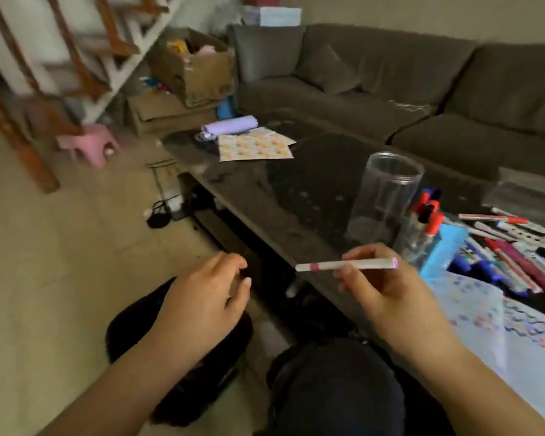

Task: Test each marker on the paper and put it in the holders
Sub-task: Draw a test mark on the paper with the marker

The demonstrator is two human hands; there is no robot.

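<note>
Right hand [387, 287] pinches a slim white marker [346, 265]; left hand [202, 297] loosely curled, empty; clear cylindrical jar [386, 196] nearby.

Marker pile [516, 247] and scribbled paper [501, 325] cut by right edge, staircase [60, 51] blurred

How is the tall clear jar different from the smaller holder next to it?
The tall clear jar looks empty; the smaller holder already holds orange-capped markers. The jar stands farther back and taller; the holder is shorter, beside the blue box. Both are transparent and upright on the dark table.
</note>
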